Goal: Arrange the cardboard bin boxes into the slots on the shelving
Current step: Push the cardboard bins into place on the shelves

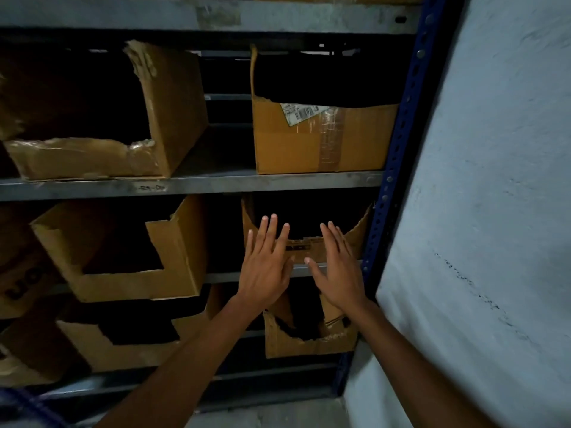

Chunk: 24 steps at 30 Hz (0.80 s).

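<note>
Our forearms reach up from the near edge. Our left hand (265,273) and right hand (338,273) are both spread flat with straight fingers, gripping nothing, palms at the low front of a torn box (355,239) in the middle-right slot of the shelving (216,185). We judge this one nearly seated. The box above (290,143) sits square; the box to the left (173,257) lies crooked, so straightening remains.

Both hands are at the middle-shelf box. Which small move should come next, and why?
Probably push the bin box slightly deeper: the left hand and right hand lie open against its front, and it sits in its slot beside the blue upright.
</note>
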Each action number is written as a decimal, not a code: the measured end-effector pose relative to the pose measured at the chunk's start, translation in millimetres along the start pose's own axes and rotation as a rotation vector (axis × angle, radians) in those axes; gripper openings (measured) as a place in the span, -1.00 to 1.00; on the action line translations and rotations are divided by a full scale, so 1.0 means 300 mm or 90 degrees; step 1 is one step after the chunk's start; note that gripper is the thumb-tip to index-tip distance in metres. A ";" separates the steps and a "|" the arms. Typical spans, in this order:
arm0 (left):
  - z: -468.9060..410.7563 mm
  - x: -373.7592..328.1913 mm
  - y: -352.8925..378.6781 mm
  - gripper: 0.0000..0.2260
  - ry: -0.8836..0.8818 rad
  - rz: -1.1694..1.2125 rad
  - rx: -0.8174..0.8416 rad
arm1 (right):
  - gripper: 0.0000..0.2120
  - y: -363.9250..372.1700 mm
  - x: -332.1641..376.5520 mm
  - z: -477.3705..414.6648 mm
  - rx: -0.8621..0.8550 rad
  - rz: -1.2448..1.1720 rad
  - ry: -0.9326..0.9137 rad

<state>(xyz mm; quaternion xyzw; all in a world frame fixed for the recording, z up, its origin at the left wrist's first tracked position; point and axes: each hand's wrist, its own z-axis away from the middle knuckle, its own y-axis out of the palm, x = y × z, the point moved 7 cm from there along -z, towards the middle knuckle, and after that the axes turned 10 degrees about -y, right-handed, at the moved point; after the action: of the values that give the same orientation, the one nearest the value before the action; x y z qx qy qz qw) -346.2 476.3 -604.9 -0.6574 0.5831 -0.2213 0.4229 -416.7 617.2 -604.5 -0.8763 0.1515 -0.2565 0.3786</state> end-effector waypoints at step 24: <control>0.481 0.273 -0.557 -0.42 -0.177 -0.103 -0.078 | -0.27 -0.105 0.590 0.208 -0.011 -0.191 -0.104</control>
<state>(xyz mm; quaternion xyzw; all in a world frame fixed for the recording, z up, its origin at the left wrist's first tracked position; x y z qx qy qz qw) -118.2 434.8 -564.0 -0.7509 0.4767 -0.1257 0.4394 -233.8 593.5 -558.1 -0.9102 -0.0102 -0.2366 0.3398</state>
